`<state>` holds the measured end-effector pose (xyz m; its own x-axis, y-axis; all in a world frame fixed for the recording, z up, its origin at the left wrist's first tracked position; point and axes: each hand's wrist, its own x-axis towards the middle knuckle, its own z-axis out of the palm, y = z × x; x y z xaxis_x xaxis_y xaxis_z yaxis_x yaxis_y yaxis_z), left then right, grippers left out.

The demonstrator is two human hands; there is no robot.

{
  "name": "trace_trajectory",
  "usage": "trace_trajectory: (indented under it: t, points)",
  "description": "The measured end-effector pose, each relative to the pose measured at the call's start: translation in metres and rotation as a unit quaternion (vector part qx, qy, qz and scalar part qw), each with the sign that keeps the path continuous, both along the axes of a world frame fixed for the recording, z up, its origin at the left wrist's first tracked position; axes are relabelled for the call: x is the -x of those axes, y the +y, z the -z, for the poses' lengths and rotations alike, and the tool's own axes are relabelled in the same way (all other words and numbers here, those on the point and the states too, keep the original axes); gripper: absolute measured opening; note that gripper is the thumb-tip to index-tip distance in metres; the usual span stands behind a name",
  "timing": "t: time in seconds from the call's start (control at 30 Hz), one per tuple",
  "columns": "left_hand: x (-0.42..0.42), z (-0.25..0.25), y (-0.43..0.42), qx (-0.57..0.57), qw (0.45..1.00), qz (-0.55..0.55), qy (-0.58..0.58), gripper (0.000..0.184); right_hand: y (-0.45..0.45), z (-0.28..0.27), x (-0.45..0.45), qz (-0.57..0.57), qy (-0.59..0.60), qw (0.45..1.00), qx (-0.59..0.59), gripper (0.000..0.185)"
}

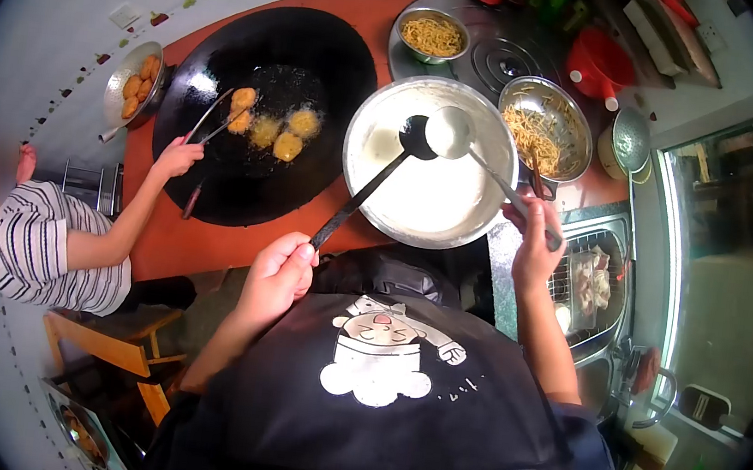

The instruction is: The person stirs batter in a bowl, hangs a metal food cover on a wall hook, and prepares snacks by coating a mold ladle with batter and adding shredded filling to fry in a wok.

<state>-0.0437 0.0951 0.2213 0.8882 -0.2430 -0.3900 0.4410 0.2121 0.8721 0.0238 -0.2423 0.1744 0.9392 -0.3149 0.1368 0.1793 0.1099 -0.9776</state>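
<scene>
My left hand (279,270) is closed around the long handle of a black ladle (354,205), whose dark round head lies over a big metal basin (351,190) of white batter (427,199). In my right hand (534,239) is the handle of a metal ladle (450,132). Its pale, batter-coated bowl is right beside the black head, above the batter; whether the two touch I cannot tell. Right of the basin, a metal bowl (572,132) holds yellowish shreds (531,141). A smaller bowl (429,55) of similar shreds stands behind the basin.
Left, a large wok (211,137) of oil holds several frying golden cakes (288,147). A co-worker's hand (179,157) reaches over it with tongs (209,118). Fried pieces fill a pan (115,80) beyond. A red pot (601,61) and a sink rack (604,312) are on the right.
</scene>
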Motion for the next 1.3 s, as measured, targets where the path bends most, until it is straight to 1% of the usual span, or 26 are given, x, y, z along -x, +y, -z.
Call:
trace_trajectory:
  t: [0.03,0.07,0.1,0.17,0.2,0.3,0.33,0.47,0.67,0.87,0.97,1.0,1.03,1.07,1.1,1.13,1.2,1.3]
  points:
    - [-0.001,0.001,-0.001,0.004,1.0,0.008,-0.004,0.022,0.004,0.003,0.002,-0.012,-0.013,1.0,0.019,0.021]
    - [-0.002,0.001,-0.002,0.005,1.0,0.012,-0.004,0.022,0.009,0.006,0.004,-0.014,-0.037,0.997,0.065,0.017]
    - [-0.002,-0.001,-0.003,0.006,1.0,0.016,-0.005,0.022,0.008,0.003,0.006,-0.007,-0.072,0.961,0.267,0.01]
    - [-0.003,-0.002,-0.004,0.006,1.0,0.023,-0.008,0.023,0.015,-0.006,0.01,-0.016,-0.14,0.9,0.412,0.01]
    - [-0.003,-0.002,-0.004,0.006,1.0,0.025,-0.011,0.022,0.017,-0.006,0.013,-0.023,-0.163,0.879,0.448,0.016]
    - [0.0,-0.003,-0.004,0.007,1.0,0.025,-0.012,0.022,0.019,-0.009,0.017,-0.05,-0.188,0.866,0.461,0.019]
    - [0.002,-0.002,-0.003,0.008,1.0,0.023,-0.011,0.022,0.018,-0.012,0.018,-0.07,-0.198,0.858,0.469,0.024]
    - [0.006,0.0,-0.001,0.013,0.999,0.023,-0.028,0.021,0.019,-0.014,0.019,-0.103,-0.225,0.828,0.502,0.032]
    - [0.01,0.002,0.001,0.012,0.999,0.015,-0.035,0.021,0.023,-0.02,0.018,-0.113,-0.241,0.824,0.501,0.031]
    - [0.009,-0.003,0.003,0.009,1.0,0.017,-0.024,0.021,0.025,-0.023,0.014,-0.084,-0.221,0.842,0.484,0.024]
    - [0.007,-0.006,0.004,0.009,1.0,0.02,-0.017,0.021,0.02,-0.012,0.008,-0.01,-0.177,0.892,0.416,0.017]
    - [0.006,-0.007,0.004,0.009,1.0,0.021,-0.015,0.021,0.02,-0.013,0.006,0.015,-0.168,0.915,0.366,0.008]
    - [0.005,-0.009,0.005,0.009,1.0,0.022,-0.012,0.021,0.018,-0.006,0.004,0.028,-0.098,0.969,0.224,0.012]
    - [0.004,-0.012,0.005,0.005,1.0,0.023,-0.005,0.021,0.016,-0.007,0.003,0.044,-0.063,0.992,0.103,0.016]
    - [0.003,-0.016,0.006,0.001,1.0,0.025,0.001,0.021,0.016,-0.01,0.0,0.059,-0.028,0.998,-0.019,0.021]
    - [0.001,-0.019,0.006,-0.003,1.0,0.026,0.008,0.022,0.005,-0.005,-0.004,0.066,-0.004,0.996,-0.06,0.025]
    - [-0.003,-0.023,0.008,-0.007,0.999,0.032,0.006,0.021,-0.007,0.004,-0.007,0.081,0.007,0.982,-0.169,0.024]
    - [-0.01,-0.029,0.011,-0.034,0.999,0.036,0.0,0.021,-0.021,0.016,-0.003,0.125,0.028,0.953,-0.274,0.025]
